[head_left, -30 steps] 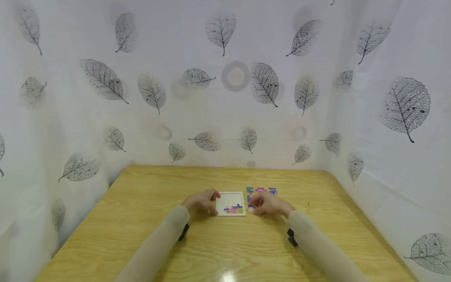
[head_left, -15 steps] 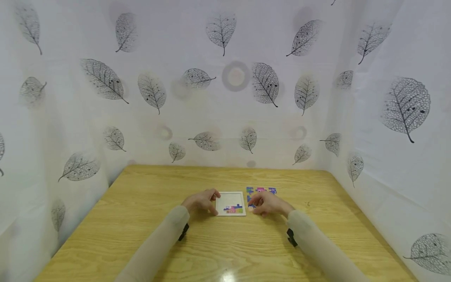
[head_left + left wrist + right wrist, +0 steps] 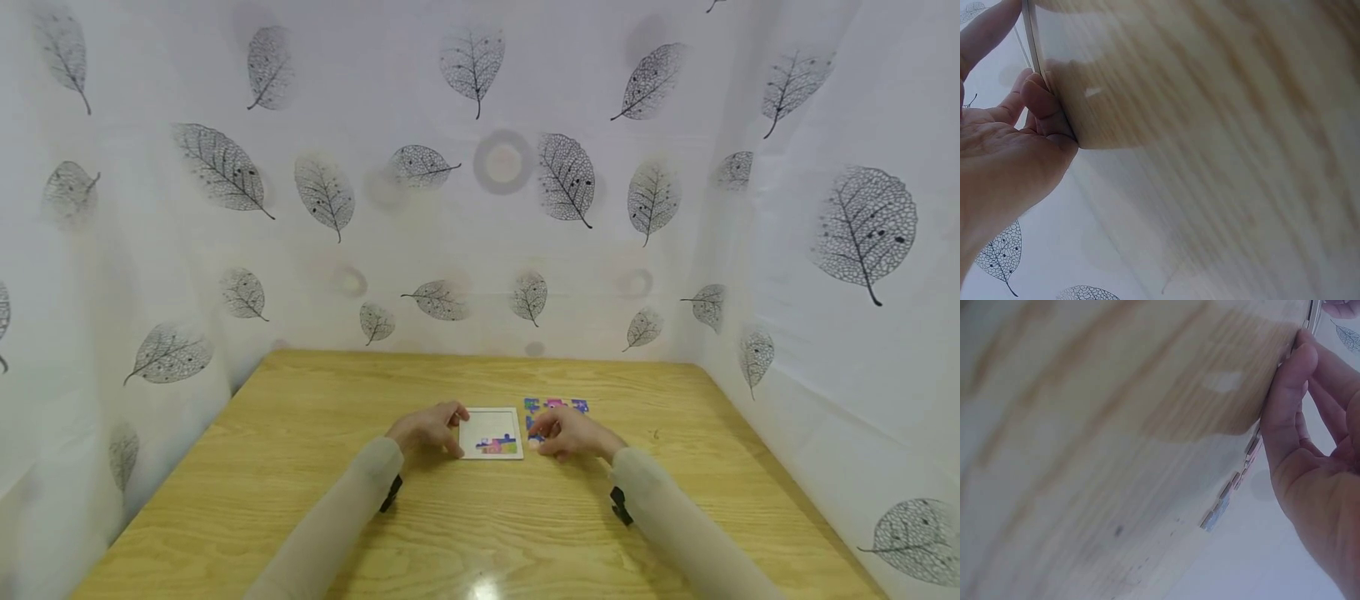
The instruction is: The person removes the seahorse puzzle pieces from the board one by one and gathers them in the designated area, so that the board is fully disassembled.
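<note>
A square white puzzle tray (image 3: 487,409) lies on the table, with a few joined, colourful pieces (image 3: 499,446) in its near right part. My left hand (image 3: 429,427) grips the tray's left side, thumb by the near corner and fingers farther back; the left wrist view shows the fingers at the tray's edge (image 3: 1033,44). To the right of the tray, my right hand (image 3: 576,435) pinches a puzzle piece (image 3: 534,444) at table level between thumb and fingers. Seen from the right wrist, that hand (image 3: 1319,456) mostly hides the piece.
Several loose puzzle pieces (image 3: 553,403) lie beyond and partly under the right hand; their edges (image 3: 1217,506) show in the right wrist view. The wooden table (image 3: 337,383) ends at a pale curtain (image 3: 480,233) with leaf prints.
The pale piece at my right fingertips has turned or tilted slightly. Both hands and the tray stay practically where they were.
</note>
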{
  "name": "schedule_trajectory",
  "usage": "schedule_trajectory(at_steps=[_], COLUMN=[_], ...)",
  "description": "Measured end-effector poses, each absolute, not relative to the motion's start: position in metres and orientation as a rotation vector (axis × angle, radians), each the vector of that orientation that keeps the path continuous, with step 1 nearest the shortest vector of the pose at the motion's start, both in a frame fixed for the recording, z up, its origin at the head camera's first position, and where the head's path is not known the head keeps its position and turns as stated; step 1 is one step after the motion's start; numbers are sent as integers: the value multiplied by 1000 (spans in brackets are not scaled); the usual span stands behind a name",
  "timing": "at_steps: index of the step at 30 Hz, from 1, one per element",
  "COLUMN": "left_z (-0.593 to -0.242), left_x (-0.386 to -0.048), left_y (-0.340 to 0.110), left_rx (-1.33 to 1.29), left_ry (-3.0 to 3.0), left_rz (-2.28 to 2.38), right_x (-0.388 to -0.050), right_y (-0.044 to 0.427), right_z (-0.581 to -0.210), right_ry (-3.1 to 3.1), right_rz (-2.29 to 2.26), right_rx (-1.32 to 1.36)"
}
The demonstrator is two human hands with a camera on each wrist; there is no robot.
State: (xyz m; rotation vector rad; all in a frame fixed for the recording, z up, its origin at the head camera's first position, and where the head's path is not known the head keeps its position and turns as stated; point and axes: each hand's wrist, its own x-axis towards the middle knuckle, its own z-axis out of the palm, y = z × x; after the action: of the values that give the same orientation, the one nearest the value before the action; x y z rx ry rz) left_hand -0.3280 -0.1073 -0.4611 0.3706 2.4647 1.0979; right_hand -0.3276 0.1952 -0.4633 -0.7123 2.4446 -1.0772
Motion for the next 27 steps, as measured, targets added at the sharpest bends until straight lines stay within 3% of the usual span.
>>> schedule_trajectory(at_steps=[27], left_z=[-462], left_x=[-330], left_y=[-108], left_rx=[370], left_ry=[2446], left_rz=[1092], right_x=[-329], right_y=[201], right_z=[-466], right_ry=[2392], right_rz=[-1122], right_rx=[-693])
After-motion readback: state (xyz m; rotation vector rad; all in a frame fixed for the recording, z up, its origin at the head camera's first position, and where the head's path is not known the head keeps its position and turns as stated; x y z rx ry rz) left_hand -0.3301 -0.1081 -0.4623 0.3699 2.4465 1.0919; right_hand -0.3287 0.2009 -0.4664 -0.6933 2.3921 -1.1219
